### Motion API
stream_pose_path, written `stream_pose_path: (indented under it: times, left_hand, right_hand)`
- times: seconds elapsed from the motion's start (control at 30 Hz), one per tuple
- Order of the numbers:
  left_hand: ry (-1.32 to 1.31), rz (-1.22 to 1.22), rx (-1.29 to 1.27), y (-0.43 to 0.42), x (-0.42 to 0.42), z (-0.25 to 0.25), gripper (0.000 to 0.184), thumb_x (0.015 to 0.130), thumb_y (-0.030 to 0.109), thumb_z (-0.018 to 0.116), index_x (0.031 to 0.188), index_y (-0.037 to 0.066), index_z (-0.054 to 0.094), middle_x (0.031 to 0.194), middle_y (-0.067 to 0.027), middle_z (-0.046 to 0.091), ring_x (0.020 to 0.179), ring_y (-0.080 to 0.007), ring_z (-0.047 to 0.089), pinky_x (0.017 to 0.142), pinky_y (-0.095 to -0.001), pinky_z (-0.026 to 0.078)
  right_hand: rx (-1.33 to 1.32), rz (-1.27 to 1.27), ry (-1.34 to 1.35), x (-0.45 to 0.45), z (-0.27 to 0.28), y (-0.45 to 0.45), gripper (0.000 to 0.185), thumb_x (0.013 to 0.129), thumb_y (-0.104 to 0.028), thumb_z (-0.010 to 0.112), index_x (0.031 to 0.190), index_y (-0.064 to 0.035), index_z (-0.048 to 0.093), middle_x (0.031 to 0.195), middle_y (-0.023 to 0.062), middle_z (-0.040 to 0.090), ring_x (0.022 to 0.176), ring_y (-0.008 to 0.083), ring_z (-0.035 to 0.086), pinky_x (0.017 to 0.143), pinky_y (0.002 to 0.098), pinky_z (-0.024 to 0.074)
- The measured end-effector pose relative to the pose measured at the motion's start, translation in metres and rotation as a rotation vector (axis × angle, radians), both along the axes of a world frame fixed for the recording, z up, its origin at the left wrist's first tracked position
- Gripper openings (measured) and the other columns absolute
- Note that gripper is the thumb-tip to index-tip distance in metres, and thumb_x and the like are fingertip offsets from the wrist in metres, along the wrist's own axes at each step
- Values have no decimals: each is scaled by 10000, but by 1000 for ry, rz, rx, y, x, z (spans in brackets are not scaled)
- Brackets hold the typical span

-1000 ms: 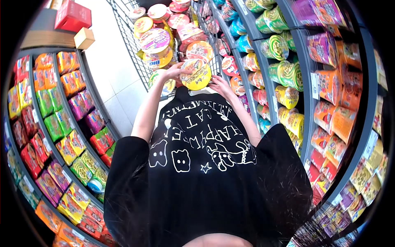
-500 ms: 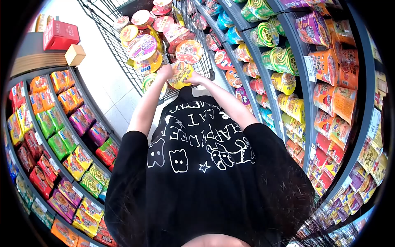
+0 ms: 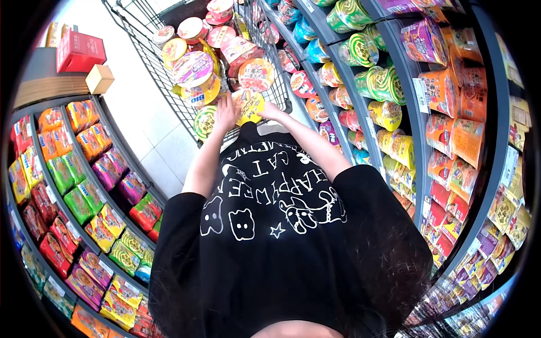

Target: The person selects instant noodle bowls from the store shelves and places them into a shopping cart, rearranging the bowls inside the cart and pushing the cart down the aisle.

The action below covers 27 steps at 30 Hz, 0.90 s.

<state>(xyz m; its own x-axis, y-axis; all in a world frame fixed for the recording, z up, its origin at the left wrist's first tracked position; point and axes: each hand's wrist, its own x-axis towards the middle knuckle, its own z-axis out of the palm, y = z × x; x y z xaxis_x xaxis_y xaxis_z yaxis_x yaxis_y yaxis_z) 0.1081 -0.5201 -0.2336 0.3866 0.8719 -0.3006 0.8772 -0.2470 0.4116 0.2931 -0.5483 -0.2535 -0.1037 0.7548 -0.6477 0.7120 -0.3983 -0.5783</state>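
1. Presently, we have the yellow cup (image 3: 251,107) between our hands, at the near end of the wire cart (image 3: 147,56).
2. Our left hand (image 3: 226,114) is at its left edge, fingers stretched out; we cannot tell whether they grip.
3. Our right hand (image 3: 272,111) meets its right edge, fingers partly hidden, their hold unclear.
4. Beside our left hand sits a green cup (image 3: 204,120).

Yellow tub (image 3: 248,106), printed lid up, between left hand (image 3: 227,114) and right hand (image 3: 270,111)
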Motion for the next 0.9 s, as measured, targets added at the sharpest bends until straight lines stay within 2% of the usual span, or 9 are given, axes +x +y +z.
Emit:
stream_pose_path:
  times: [0.03, 0.17, 0.23, 0.33, 0.47, 0.6, 0.77, 0.87, 0.9]
  left_hand:
    - [-55, 3, 100, -9, 0, -3, 711, 748, 370, 481, 1269, 14, 154, 1205, -238, 320, 1124, -363, 310, 883, -422, 310]
    - [22, -161, 259, -36, -6, 16, 675, 762, 354, 488, 1306, 132, 157, 1345, -174, 96, 1243, -306, 116, 927, -410, 239]
    - [74, -221, 254, -41, -12, 28, 676, 754, 333, 495, 1306, 138, 157, 1356, -134, 91, 1258, -266, 77, 968, -460, 133]
    - [129, -307, 272, -42, -19, 22, 652, 759, 282, 492, 1306, 156, 160, 1364, -93, 81, 1263, -229, 59, 977, -510, 15]
    - [134, -345, 124, -38, -18, 21, 626, 780, 209, 449, 1314, 180, 126, 1370, -90, 31, 1265, -243, 18, 974, -516, 6]
    - [58, -320, 128, -37, -18, 16, 615, 776, 133, 411, 1316, 178, 121, 1374, -84, 3, 1266, -242, -15, 971, -519, 9]
    - [-124, -238, 144, -46, -31, 13, 570, 764, 137, 442, 1291, 153, 225, 1355, -98, 137, 1241, -296, 133, 966, -488, 128]
    - [-187, -246, 140, -44, -41, 5, 511, 780, 165, 454, 1264, 135, 295, 1338, -112, 191, 1219, -337, 174, 944, -486, 183]
    - [-176, -239, 140, -44, -40, 4, 511, 778, 173, 463, 1262, 136, 300, 1336, -113, 193, 1215, -340, 180, 941, -488, 188]
  right_hand:
    - [-7, -17, 28, 0, -23, -2, 353, 622, -246, 593, 866, 9, 581, 844, 188, 583, 815, 274, 569, 707, 339, 452]
    - [98, -215, 211, 8, 25, -16, 447, 650, -197, 586, 1017, 36, 485, 893, 185, 568, 837, 266, 559, 731, 318, 438]
    - [231, -306, 91, 21, 34, -29, 570, 664, -183, 602, 1122, 73, 378, 978, 184, 528, 878, 241, 539, 755, 286, 425]
    - [192, -560, 331, 62, 46, -53, 542, 707, -152, 583, 1167, 18, 352, 1018, 155, 515, 889, 215, 533, 745, 283, 434]
    - [276, -814, 170, 120, 61, -100, 470, 725, -110, 560, 1146, 0, 383, 998, 117, 542, 843, 166, 548, 706, 258, 446]
    - [402, -1616, 455, 167, 89, -149, 351, 734, -52, 509, 1067, 25, 431, 929, 137, 554, 769, 217, 569, 660, 305, 470]
    - [972, -2288, 52, 256, 104, -257, 106, 761, -67, 488, 761, 39, 492, 607, 139, 533, 490, 216, 546, 373, 326, 437]
    - [1177, -2526, -282, 316, 124, -328, 408, 733, -301, 585, 762, 94, 490, 599, 153, 544, 415, 212, 517, 298, 290, 396]
    - [823, -2557, -383, 315, 155, -337, 508, 715, -377, 588, 810, 112, 490, 625, 163, 553, 433, 228, 529, 311, 301, 413]
